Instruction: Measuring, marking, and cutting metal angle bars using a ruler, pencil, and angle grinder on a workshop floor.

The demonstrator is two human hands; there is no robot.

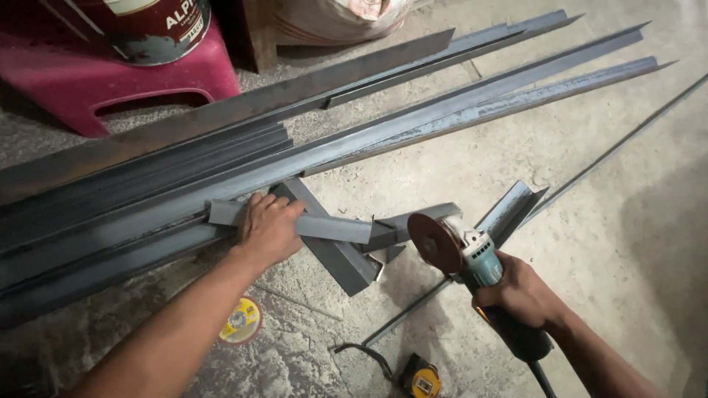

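Note:
My left hand [267, 227] presses down on a short grey steel angle piece [324, 226] that lies across other angle offcuts. My right hand [521, 294] grips the dark handle of a teal angle grinder [472, 254]. Its reddish-brown cutting disc [435, 242] hovers just right of the short piece's free end, close to a notched offcut [413, 221]. A dark angle piece [332, 247] props the short piece from below.
Long steel angle bars [442, 110] lie in a pile diagonally across the concrete floor. A thin rod [612, 151] runs along the right. A spare yellow disc [240, 320], a yellow tape measure [420, 379], a magenta stool [110, 74] and a paint can [147, 26] are nearby.

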